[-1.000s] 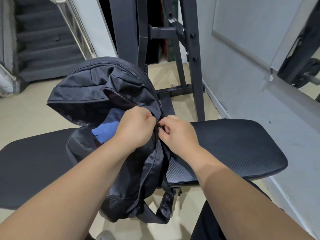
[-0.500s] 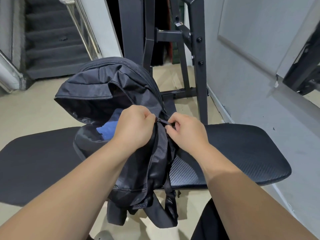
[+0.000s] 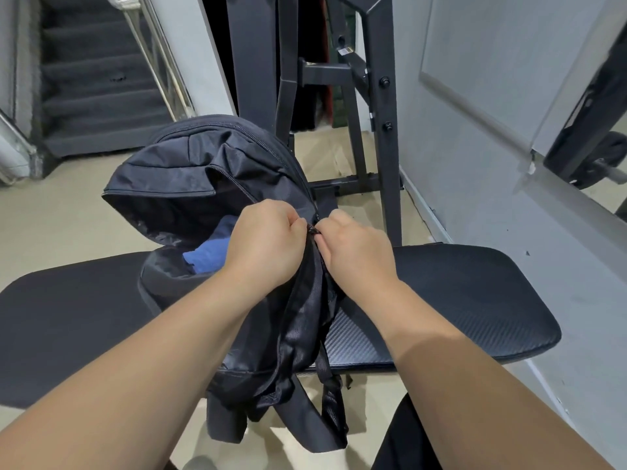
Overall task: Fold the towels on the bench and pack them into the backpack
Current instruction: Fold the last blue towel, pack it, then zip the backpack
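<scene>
Bench (image 3: pixel 475 293): backpack (image 3: pixel 190 174), towel (image 3: pixel 207 257) half-hidden.

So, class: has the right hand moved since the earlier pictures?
Yes, slightly upward. The right hand pinches the zip of the backpack; its fingers were just below the far edge of the bench, now above it.

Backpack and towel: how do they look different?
The towel is blue; the backpack is black. The towel is small and tucked inside; the backpack is bigger and holds it. The left hand and right hand pinch the backpack at its zipper; the towel is mostly hidden. Both are soft cloth.
</scene>
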### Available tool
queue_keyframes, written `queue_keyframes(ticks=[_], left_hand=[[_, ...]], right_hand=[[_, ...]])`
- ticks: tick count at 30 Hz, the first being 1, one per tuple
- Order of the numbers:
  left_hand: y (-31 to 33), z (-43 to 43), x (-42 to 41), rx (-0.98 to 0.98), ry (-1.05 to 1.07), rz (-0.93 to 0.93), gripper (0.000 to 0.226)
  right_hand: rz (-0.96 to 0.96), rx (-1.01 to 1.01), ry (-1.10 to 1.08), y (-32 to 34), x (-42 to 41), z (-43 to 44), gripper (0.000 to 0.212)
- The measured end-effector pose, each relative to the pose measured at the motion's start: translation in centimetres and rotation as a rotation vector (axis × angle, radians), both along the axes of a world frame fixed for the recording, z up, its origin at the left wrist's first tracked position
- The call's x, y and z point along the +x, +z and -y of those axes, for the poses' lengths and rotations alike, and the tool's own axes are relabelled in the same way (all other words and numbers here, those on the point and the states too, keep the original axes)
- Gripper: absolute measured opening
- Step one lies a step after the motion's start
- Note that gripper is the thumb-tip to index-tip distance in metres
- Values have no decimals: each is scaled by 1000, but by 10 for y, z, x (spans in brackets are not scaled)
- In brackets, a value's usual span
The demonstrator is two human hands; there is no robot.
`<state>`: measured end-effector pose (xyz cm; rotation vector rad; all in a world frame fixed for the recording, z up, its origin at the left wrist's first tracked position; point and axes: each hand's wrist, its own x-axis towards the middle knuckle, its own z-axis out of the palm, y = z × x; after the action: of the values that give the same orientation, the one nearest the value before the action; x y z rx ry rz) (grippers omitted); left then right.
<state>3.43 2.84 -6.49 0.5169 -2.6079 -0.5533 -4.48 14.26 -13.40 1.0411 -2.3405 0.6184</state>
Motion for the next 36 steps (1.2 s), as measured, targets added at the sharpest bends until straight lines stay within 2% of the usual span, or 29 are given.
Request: queue_keyframes(ticks=[5,10,15,18,21,23,27,32,36], left_hand=[[11,-1,-4,138,63,-47,33],[21,-8,-2,133,51,-51,37],[12,-6,1,323,96,-62,30],[8,-3,5,404,96,-112,29],[7,-3,8,458,85,-135,27],[7,-5,7,446,64,-128,29],[14,-13,7,294,30,-93,32],[36,-18,14,40,4,-82,31],[48,-1,19,57,70,-95,33]], right_hand=[[-1,-45,-32,-5,-11,-11,16],[11,-64,-24,0,-19,-19,23],[85,-14,-28,8,-20,-19,20],[242,-24,113,16,-11,-22,20],[278,-72,249,19,-2,-26,34],[328,-73,275,19,-1,-27,33],[391,-102,221,21,3,-27,17],[283,-215,87,33,11,-9,26],[131,-123,41,40,2,-2,26]])
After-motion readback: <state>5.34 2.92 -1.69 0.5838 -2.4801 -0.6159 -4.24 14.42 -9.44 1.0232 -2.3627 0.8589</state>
